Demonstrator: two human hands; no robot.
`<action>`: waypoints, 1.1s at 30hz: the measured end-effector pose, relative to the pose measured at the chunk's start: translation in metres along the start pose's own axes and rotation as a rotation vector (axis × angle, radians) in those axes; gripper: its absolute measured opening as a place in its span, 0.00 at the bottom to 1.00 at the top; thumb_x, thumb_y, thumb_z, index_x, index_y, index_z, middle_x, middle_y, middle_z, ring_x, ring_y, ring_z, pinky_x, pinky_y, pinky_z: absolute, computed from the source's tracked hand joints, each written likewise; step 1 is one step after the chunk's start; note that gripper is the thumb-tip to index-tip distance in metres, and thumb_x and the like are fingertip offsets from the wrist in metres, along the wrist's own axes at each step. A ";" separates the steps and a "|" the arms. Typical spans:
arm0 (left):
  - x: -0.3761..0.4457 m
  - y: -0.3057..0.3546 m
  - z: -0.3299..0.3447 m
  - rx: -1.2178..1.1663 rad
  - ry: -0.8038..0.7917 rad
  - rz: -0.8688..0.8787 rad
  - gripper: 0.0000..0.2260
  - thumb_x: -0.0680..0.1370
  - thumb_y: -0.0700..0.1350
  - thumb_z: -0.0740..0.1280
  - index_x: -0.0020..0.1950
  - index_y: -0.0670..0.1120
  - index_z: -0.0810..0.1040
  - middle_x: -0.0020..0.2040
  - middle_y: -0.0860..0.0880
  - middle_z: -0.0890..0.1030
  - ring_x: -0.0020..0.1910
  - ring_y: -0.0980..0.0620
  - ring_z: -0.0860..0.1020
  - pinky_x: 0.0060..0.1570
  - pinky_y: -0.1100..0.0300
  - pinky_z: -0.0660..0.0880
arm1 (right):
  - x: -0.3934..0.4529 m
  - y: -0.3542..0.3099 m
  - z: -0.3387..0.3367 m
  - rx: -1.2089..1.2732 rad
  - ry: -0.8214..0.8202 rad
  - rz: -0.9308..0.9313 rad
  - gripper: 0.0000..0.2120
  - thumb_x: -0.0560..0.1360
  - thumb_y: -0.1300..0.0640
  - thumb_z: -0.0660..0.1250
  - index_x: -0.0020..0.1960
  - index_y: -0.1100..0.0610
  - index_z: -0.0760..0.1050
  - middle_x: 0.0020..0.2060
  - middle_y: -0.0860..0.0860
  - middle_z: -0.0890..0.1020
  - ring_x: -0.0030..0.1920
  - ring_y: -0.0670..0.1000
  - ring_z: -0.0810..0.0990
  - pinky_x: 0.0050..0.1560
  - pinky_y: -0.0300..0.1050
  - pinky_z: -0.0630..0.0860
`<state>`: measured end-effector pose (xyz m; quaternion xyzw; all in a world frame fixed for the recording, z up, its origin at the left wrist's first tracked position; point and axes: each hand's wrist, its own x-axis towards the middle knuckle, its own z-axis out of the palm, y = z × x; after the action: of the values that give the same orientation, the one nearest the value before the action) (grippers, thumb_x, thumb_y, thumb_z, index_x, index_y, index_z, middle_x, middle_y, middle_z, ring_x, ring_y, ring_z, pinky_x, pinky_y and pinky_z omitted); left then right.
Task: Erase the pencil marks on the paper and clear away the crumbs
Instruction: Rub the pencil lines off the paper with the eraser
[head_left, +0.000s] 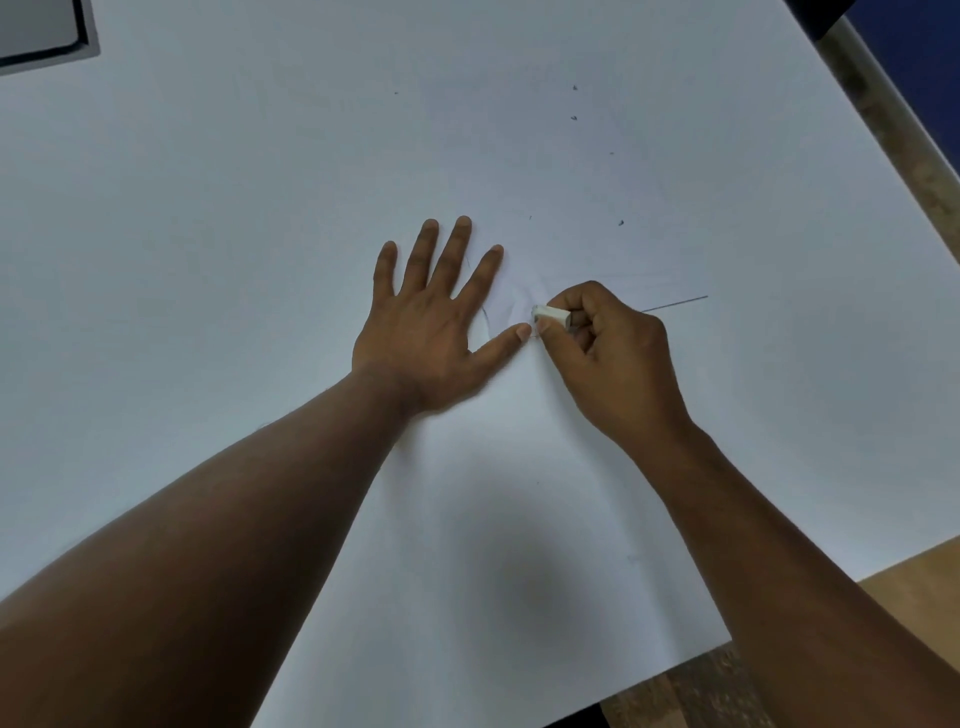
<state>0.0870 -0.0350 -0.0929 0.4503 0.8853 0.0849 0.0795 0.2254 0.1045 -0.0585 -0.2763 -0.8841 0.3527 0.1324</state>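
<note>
**Erasing Under Way, Crumbs Still Scattered**

A left hand (423, 332) lies flat, fingers spread wide, pinning a large white paper (519, 519) while the right hand (608, 358) pinches a white eraser (550, 315) at centre, where the sheet puckers. A pencil line (675, 303) remains at 3 o'clock; dark crumbs (621, 223) dot 1 o'clock. Wooden table (909, 587) shows at 5 o'clock.

Most of the eraser (550, 314) is buried in the right hand (605, 353), the pencil line (675, 303) vanishes behind it, and the dark specks (621, 223) are too tiny to identify.
</note>
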 end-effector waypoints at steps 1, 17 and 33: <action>0.000 -0.001 0.000 -0.008 0.007 0.002 0.35 0.81 0.72 0.43 0.84 0.56 0.49 0.85 0.48 0.44 0.84 0.44 0.42 0.79 0.37 0.42 | -0.001 0.000 0.001 0.013 -0.001 0.010 0.07 0.78 0.50 0.68 0.49 0.54 0.77 0.31 0.42 0.75 0.33 0.43 0.75 0.36 0.33 0.69; 0.002 -0.003 -0.001 0.064 -0.090 0.088 0.36 0.78 0.74 0.41 0.84 0.60 0.43 0.85 0.52 0.40 0.83 0.47 0.37 0.79 0.37 0.39 | 0.010 0.000 0.002 -0.024 -0.040 0.006 0.09 0.78 0.51 0.68 0.54 0.54 0.82 0.33 0.42 0.77 0.35 0.42 0.77 0.40 0.30 0.72; 0.003 -0.002 -0.002 0.076 -0.101 0.079 0.37 0.78 0.75 0.42 0.84 0.59 0.42 0.85 0.51 0.40 0.83 0.47 0.37 0.79 0.37 0.39 | 0.025 0.013 -0.008 -0.068 0.100 0.098 0.06 0.75 0.55 0.68 0.45 0.58 0.78 0.31 0.41 0.75 0.34 0.45 0.75 0.38 0.38 0.72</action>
<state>0.0832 -0.0342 -0.0919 0.4911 0.8644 0.0313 0.1036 0.2138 0.1314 -0.0612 -0.3408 -0.8734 0.3142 0.1494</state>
